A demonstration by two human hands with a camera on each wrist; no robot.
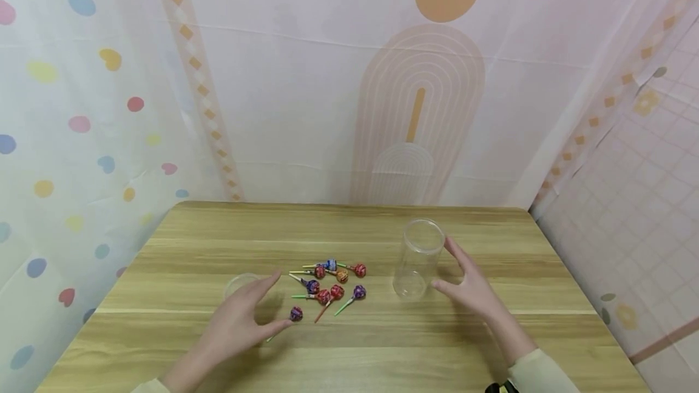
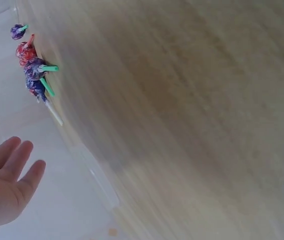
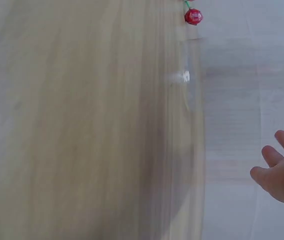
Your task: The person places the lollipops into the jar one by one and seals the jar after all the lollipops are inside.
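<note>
No legible writing is being shown. At frame centre, wrapped lollipops [image 1: 330,284] are lying on a wooden table [image 1: 382,344]; patterned curtains are enclosing it. The left hand [image 1: 240,323] and right hand [image 1: 472,287] are being held spread, gripping nothing, beside a clear plastic jar [image 1: 417,259].

We're holding both hands out low in front of us, left hand [image 1: 243,320] and right hand [image 1: 469,287] both spread open with relaxed fingers, palms facing inward, gripping nothing

The table [image 1: 382,344] is matt wood grain, the jar [image 1: 417,259] clear glossy plastic, the lollipops [image 1: 330,287] shiny-wrapped.
</note>
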